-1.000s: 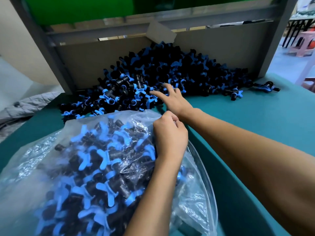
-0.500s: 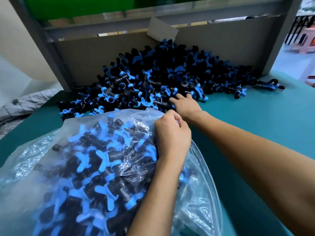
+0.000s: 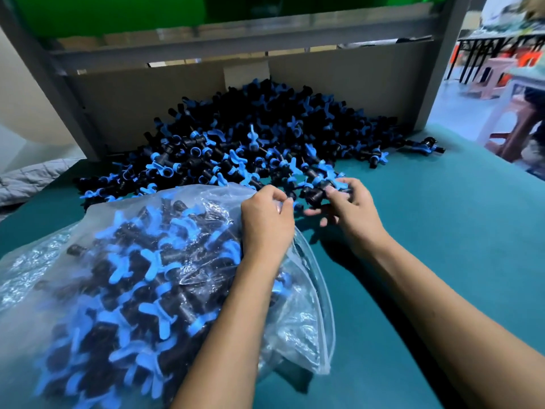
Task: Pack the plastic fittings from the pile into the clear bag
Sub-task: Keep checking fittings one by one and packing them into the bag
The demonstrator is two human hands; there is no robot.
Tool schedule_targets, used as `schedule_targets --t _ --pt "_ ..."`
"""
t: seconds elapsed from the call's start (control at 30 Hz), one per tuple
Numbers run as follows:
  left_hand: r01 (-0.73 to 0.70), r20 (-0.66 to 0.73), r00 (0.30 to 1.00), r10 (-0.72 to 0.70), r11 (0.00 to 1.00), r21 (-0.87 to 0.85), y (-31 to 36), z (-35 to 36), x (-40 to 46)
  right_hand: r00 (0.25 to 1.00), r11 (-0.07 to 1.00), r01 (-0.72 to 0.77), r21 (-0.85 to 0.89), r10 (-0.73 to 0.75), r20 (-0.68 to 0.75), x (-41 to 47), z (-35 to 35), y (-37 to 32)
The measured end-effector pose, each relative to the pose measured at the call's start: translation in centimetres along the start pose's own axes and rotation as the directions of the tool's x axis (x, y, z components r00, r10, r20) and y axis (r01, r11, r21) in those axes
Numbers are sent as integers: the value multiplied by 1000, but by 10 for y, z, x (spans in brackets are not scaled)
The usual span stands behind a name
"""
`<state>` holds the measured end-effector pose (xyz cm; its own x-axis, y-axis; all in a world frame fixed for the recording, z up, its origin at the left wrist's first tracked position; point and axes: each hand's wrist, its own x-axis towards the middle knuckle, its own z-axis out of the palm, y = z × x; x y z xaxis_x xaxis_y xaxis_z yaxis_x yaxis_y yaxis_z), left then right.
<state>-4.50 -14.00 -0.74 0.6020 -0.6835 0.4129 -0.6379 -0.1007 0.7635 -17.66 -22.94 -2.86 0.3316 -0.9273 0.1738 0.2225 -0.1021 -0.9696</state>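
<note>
The clear bag [image 3: 165,278] lies on the green table [image 3: 442,231], already stuffed with black-and-blue fittings. Just behind the bag, the pile [image 3: 250,137] of the same fittings slopes up against a cardboard wall [image 3: 339,81]. The left hand [image 3: 267,219] pinches the bag's top edge, fingers curled tight. Right of the bag's mouth, the right hand [image 3: 351,208] grips a few fittings [image 3: 320,185] (a small cluster) at the pile's near edge.
</note>
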Motion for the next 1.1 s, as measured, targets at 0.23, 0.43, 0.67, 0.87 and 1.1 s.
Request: schedule_targets --t 0.23,0.43,0.67,0.87,1.1 --pt "-134 190 971 147 988 -76 -2 5 -3 980 952 -119 283 66 190 -15 -6 1" --pt "-93 155 981 119 982 -164 -3 3 0 975 954 -140 267 86 204 -12 -7 4" --pt "35 220 975 28 960 -277 -3 2 -1 974 938 -161 306 102 200 -12 -11 4" --pt "17 252 966 56 960 -281 -3 0 -1 979 958 -133 253 87 187 -12 -10 6" --pt "120 254 966 -39 943 -311 -3 1 -2 996 958 -63 279 43 78 -10 -7 10"
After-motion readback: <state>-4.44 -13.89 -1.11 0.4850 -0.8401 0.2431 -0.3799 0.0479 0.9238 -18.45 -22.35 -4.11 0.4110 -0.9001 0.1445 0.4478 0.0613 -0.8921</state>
